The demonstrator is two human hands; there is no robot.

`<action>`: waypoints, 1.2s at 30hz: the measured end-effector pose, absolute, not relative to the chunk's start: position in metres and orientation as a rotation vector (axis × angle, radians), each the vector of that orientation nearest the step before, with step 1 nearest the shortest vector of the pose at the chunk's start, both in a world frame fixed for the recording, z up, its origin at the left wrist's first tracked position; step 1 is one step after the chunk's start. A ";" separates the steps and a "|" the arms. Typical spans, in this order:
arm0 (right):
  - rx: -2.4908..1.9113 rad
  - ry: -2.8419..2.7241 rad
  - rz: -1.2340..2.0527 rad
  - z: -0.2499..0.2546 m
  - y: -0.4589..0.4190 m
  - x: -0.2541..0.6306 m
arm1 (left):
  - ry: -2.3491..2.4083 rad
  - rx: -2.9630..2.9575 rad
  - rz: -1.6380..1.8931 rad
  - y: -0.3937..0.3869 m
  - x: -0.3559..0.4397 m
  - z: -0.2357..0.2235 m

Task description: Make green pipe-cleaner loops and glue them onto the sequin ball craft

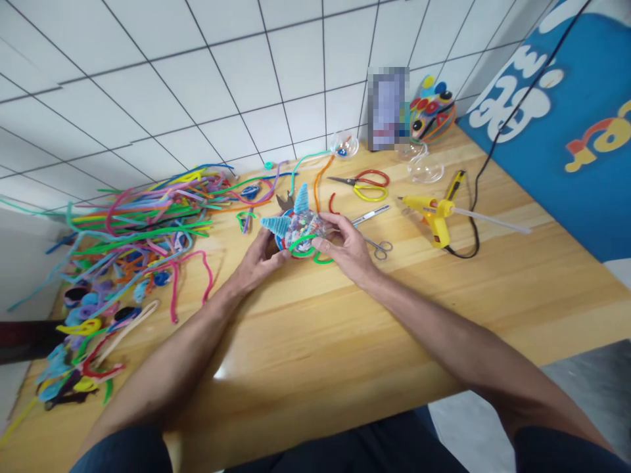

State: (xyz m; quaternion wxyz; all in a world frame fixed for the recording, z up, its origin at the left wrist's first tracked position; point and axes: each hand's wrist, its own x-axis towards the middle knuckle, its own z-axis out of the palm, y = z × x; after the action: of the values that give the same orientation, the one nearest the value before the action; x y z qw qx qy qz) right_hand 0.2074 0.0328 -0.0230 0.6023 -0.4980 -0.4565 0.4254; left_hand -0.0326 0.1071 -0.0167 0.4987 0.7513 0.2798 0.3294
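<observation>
Between my two hands is a rounded pipe-cleaner craft figure point(306, 226) with two light-blue pointed pieces and a green loop at its front. My left hand point(261, 257) is closed against its left side, the thumb at the lower edge. On the opposite side my right hand point(348, 244) grips it, with the thumb near the green loop. The figure's underside and some of my fingertips are hidden. Just past my right hand lie a silver pen-like cutter point(371, 215) and small metal scissors point(382, 249), partly covered by the hand.
A large heap of coloured pipe cleaners point(148, 210) spreads along the left. To the right stand red-and-yellow-handled scissors point(369, 184) and a yellow glue gun point(436, 213) with a black cord. Clear plastic cups point(424, 171) and a decorated craft ball point(434, 112) sit near the tiled wall.
</observation>
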 end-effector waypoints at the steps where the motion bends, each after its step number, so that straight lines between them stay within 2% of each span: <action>1: -1.160 -1.068 0.973 -0.022 0.032 0.207 | 0.676 1.825 0.791 0.107 -0.033 -0.017; 36: -1.112 -1.097 0.922 -0.031 0.038 0.204 | 0.585 1.815 0.859 0.117 -0.031 -0.022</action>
State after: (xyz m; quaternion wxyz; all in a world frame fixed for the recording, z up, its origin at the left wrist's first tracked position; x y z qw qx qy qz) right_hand 0.2043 0.0380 -0.0308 0.6161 -0.4830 -0.4765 0.4002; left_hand -0.0313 0.1167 -0.0222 0.5015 0.7508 0.2420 0.3553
